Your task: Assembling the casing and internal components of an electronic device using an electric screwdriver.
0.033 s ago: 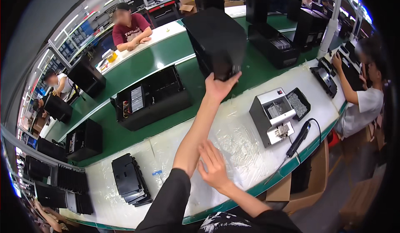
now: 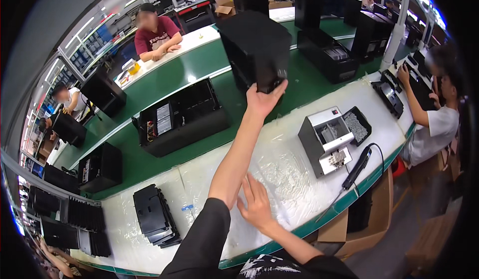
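Note:
A black computer case [image 2: 252, 42], smeared by motion, stands on or just over the green belt at the upper middle; its contact with the belt is hidden. My left hand [image 2: 264, 99] grips its near lower end, thumb spread along the right side, other fingers out of sight behind the case. Below that forearm, my right hand [image 2: 257, 206] hangs over the white table with fingers stretched out and nothing in them. Left of the held case, an opened computer case [image 2: 182, 117] lies on its side on the belt, its inside parts showing.
On the film-covered table [image 2: 279, 164] are a screw feeder [image 2: 327, 141], a tray of screws [image 2: 357, 124], an electric screwdriver [image 2: 358, 166] and stacked black panels [image 2: 155, 214]. More cases line the belt. A co-worker [image 2: 433, 109] works at the right; another person [image 2: 157, 32] leans across the belt.
The held case has shifted slightly left and turned a little, with my left hand on it. My right hand has barely moved.

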Demonstrator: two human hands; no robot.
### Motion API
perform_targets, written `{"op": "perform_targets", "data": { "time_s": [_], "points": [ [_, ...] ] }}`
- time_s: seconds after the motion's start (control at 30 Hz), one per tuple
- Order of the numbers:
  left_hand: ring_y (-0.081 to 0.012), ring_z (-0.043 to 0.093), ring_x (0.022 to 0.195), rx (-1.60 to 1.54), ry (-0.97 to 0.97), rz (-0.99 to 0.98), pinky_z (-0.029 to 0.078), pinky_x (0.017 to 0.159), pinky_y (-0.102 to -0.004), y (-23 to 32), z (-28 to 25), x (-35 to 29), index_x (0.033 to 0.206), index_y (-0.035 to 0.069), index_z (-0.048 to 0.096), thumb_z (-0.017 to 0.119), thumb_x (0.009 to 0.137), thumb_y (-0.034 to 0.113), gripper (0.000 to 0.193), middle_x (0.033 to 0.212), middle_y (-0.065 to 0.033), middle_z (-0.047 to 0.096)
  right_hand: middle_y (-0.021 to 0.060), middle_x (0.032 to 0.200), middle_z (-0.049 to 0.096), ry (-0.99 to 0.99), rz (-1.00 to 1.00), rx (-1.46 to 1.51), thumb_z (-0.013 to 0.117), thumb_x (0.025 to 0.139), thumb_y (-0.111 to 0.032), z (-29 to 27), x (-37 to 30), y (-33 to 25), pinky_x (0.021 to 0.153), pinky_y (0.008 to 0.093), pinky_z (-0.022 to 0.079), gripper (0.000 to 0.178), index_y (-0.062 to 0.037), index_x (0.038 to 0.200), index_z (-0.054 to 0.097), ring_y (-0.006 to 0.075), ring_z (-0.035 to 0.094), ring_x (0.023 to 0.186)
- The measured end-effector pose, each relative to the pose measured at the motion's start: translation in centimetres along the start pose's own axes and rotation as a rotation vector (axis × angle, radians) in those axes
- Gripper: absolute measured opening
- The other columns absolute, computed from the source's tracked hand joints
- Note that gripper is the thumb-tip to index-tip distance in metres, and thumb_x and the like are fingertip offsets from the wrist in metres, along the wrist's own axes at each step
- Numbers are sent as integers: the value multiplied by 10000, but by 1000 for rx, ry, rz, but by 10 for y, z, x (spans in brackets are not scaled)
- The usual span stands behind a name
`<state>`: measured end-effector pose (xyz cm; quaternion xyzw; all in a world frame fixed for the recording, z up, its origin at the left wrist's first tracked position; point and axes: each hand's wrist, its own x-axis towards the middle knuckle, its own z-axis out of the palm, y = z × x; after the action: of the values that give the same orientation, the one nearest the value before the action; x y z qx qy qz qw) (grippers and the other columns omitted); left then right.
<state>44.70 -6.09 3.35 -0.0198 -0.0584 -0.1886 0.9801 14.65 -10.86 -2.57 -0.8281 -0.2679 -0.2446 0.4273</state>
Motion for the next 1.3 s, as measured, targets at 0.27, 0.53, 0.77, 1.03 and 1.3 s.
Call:
{"op": "perform_targets", "data": {
  "time_s": [0.27,0.53,0.77,1.03,1.3],
  "points": [
    [-409,422,1205,10,80,126,446,968,-441,31,-1,51,1305,-128,281,344,903,254,558,1417,-346,106,202,1244,488,-274,74,-252,595,758,-186,26,-52,27,1006,499,311,430,13,1136,551,337,426,1205],
    [-294,510,1159,296,181,42,420,980,-362,38,-6,-31,1307,-117,327,448,864,287,611,1303,-230,465,207,1247,490,-286,103,-255,593,743,-175,28,-51,30,1013,508,295,435,19,1130,555,336,426,1214],
    [-226,597,1024,805,310,258,470,897,-352,96,9,-160,1257,-34,466,437,853,194,464,1236,-144,553,231,1250,486,-293,88,-229,581,743,-169,23,-52,28,1022,514,280,429,23,1126,559,346,421,1223],
    [-220,631,844,2510,700,767,497,764,-305,171,21,-263,1015,5,610,583,723,21,294,941,-130,637,231,1285,449,-304,49,-239,587,728,-147,23,-52,28,1031,524,259,440,20,1134,555,361,377,1249],
    [-283,537,930,3122,607,791,439,815,-379,221,23,-294,937,53,615,684,687,93,263,938,-84,587,227,1284,450,-305,31,-257,587,729,-152,27,-53,25,1030,521,260,437,12,1133,561,363,376,1247]
  ]
}}
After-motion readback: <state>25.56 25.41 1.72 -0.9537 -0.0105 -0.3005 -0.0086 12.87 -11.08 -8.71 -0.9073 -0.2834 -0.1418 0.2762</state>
